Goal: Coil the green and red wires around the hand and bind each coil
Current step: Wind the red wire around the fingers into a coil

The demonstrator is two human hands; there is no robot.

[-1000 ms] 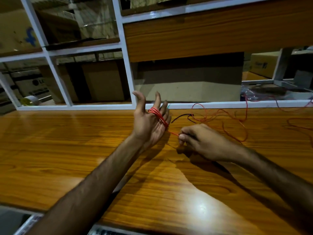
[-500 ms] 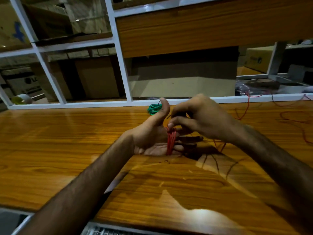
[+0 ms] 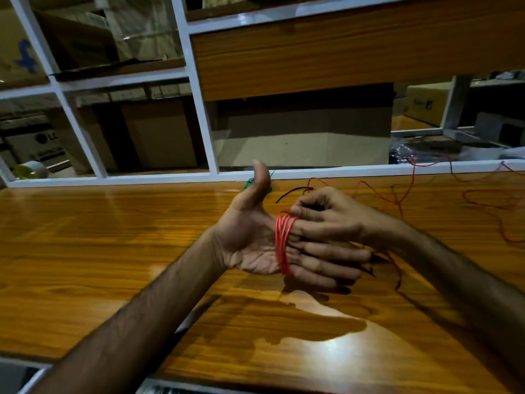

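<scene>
Red wire [image 3: 282, 243] wound in several turns round the four fingers of the left hand [image 3: 255, 243], at their base, just past the palm. Loops standing nearly upright, crossing the fingers at right angles; coil axis along the fingers, which point rightward. Left hand held palm up just above the wooden table [image 3: 85, 251], fingers [image 3: 326, 265] straight and close together, thumb raised toward the white frame [image 3: 142, 177]. Right hand [image 3: 332, 220] lying over the left fingers, just right of the coil, its fingers curled, tips pinched at the top of the loops; cannot tell the exact strand held. Loose length of red wire trailing from the coil to the right, under the right wrist and across the table in slack curves, running up toward the frame's far right end. Green wire [image 3: 250, 183] mostly hidden behind the left thumb, at the table's far edge by the frame, bundled; long axis not readable. Short black wire [image 3: 292, 191] just right of the thumb, lying roughly left to right on the table.

Behind the frame, far left of the coil: cardboard box [image 3: 37, 143] with dark letters "LG" partly cut off, smaller print below too blurred to read. Tape roll [image 3: 31, 170] beside it. Upper left, another box [image 3: 17, 58] bearing a blue mark, unreadable. Far right, box [image 3: 423, 105] with a small dark label, illegible.
</scene>
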